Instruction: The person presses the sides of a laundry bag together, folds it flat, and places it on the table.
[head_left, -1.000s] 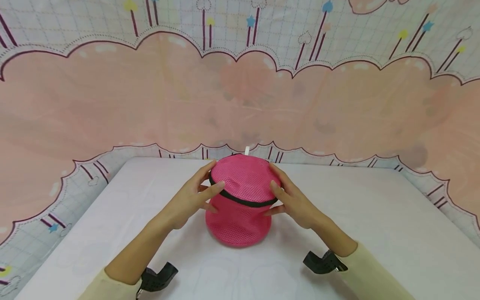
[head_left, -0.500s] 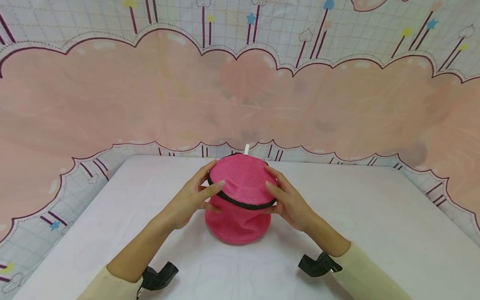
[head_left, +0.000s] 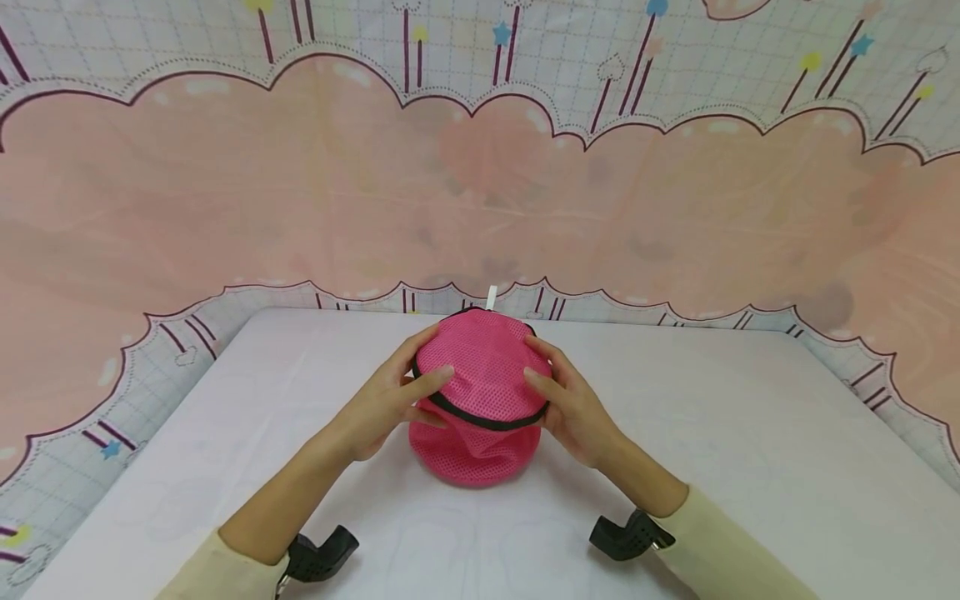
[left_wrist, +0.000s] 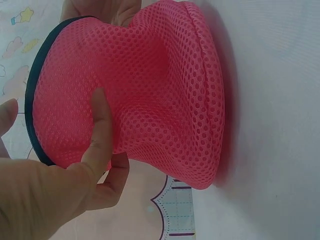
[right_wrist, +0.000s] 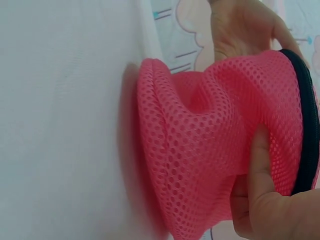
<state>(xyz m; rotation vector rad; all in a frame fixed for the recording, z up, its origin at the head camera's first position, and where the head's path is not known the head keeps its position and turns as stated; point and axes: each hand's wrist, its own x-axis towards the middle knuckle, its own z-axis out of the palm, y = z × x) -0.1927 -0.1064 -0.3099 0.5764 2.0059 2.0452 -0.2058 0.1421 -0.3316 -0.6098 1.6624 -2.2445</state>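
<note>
A pink mesh laundry bag (head_left: 483, 367) with a round top stands upright on the white table, a black zipper band (head_left: 491, 423) running round its upper rim. My left hand (head_left: 386, 404) grips the left side of the top, thumb on the lid and the other fingers along the side. On the opposite side, my right hand (head_left: 579, 412) holds the rim the same way. Both wrist views show the mesh wall (left_wrist: 150, 100) creased inward below the band, with the base on the table. The far side of the bag is hidden in the head view.
A small white tab (head_left: 492, 297) sticks up behind the bag. The white table (head_left: 712, 433) spreads to both sides, its far edge against a patterned pink backdrop (head_left: 360, 192). Black wrist devices (head_left: 322, 554) hang below each forearm.
The bag's top has sunk a little toward me and its front wall creases more. My right hand has moved left and slightly down with the rim; my left hand has barely shifted.
</note>
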